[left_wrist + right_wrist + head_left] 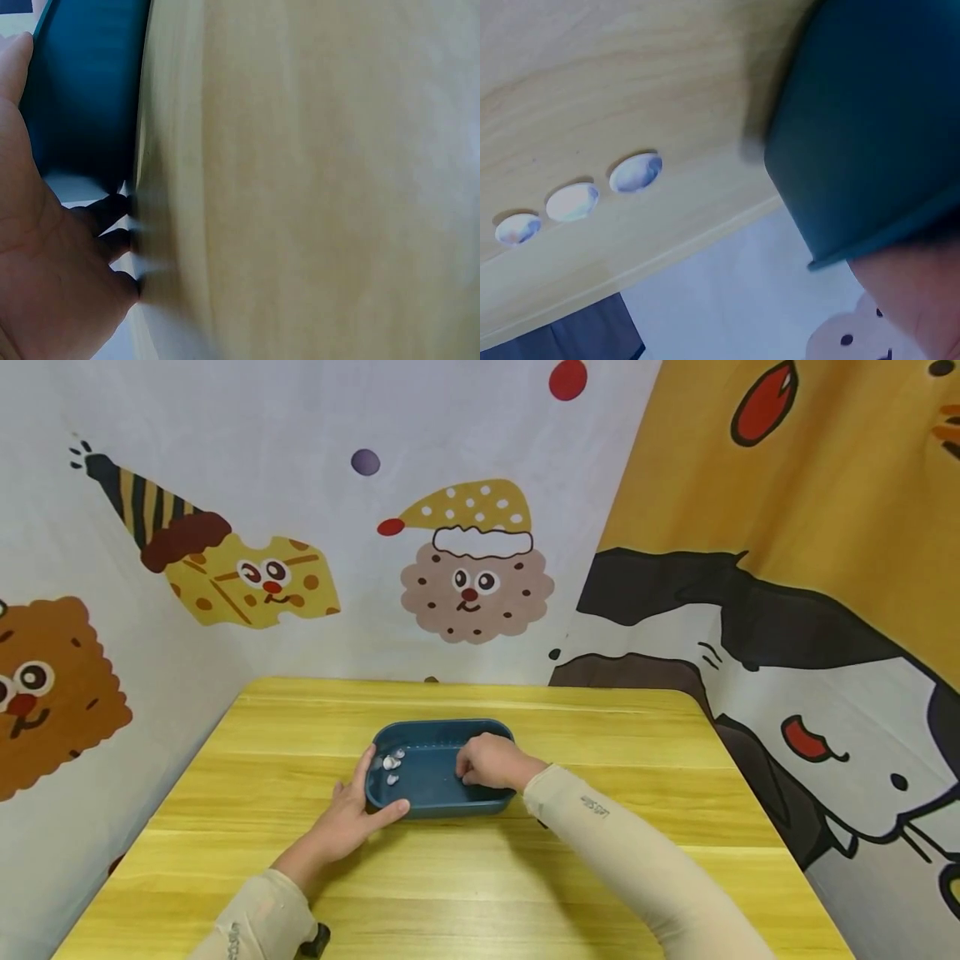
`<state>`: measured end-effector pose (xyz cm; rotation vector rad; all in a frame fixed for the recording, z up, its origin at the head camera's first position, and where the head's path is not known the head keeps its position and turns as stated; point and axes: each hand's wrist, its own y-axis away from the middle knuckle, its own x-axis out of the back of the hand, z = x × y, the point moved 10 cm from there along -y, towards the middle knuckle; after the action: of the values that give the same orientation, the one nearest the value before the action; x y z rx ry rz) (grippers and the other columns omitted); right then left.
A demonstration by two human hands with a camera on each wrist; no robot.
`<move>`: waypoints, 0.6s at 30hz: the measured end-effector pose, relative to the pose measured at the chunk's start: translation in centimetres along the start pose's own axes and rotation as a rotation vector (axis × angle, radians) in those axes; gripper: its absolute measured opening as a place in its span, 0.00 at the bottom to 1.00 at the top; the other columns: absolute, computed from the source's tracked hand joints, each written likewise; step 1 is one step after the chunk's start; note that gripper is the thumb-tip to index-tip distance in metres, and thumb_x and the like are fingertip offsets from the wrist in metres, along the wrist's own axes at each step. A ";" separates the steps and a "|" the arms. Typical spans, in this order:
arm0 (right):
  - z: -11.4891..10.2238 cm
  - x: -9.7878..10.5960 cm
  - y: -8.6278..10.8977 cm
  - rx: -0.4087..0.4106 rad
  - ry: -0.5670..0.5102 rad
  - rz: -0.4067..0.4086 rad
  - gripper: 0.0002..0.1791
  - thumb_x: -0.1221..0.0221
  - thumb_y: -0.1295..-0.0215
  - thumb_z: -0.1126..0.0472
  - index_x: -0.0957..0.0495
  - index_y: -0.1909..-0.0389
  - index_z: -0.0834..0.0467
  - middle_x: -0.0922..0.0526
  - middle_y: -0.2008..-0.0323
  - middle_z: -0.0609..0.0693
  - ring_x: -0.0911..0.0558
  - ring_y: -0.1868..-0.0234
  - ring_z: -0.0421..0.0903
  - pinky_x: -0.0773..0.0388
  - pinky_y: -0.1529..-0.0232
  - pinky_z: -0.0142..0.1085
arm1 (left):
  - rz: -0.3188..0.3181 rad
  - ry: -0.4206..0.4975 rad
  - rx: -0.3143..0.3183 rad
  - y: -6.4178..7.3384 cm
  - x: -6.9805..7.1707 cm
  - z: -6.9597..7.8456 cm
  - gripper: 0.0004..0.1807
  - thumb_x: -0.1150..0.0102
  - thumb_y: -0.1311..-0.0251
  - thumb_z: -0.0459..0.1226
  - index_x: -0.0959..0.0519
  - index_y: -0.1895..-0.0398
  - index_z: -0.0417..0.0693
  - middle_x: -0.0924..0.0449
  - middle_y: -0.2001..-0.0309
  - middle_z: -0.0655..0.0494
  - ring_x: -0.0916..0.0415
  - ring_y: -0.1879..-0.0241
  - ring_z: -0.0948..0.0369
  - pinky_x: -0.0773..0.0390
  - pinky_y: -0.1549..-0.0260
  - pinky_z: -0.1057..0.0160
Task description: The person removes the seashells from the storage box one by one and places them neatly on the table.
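Note:
A dark blue rectangular tray (427,768) with rounded corners stands on the table. Inside its left end lie several small whitish, shiny pieces (391,762), too small to identify. My left hand (348,818) holds the tray's left end, thumb at the near rim and fingers along the left side; the left wrist view has this hand (60,247) close against the tray (90,90). Reaching over the right rim, my right hand (491,762) has curled fingers low inside the tray. Whether they pinch anything is hidden. The right wrist view catches the tray's outer wall (862,142).
Three white oval, glossy pieces with bluish patches, the middle one (572,202) among them, lie in a row on the table (667,97) outside the tray. A patterned curtain (360,568) hangs behind the yellow wood-grain table (600,735).

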<state>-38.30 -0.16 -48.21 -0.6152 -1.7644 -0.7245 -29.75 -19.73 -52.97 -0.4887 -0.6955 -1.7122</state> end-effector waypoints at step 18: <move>11.1 5.7 8.9 -0.425 -0.520 0.537 0.10 0.33 0.25 0.56 0.10 0.50 0.54 0.07 0.55 0.50 0.12 0.57 0.46 0.14 0.53 0.43 | 0.010 -0.013 -0.011 -0.1 -0.1 -0.1 0.64 0.43 0.31 0.71 0.82 0.15 0.73 0.59 0.13 0.34 0.76 0.18 0.23 0.66 0.25 0.18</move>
<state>-40.74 14.30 -43.83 -1.6128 -1.7795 -0.5872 -29.79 -19.68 -53.09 -0.5105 -0.6918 -1.7057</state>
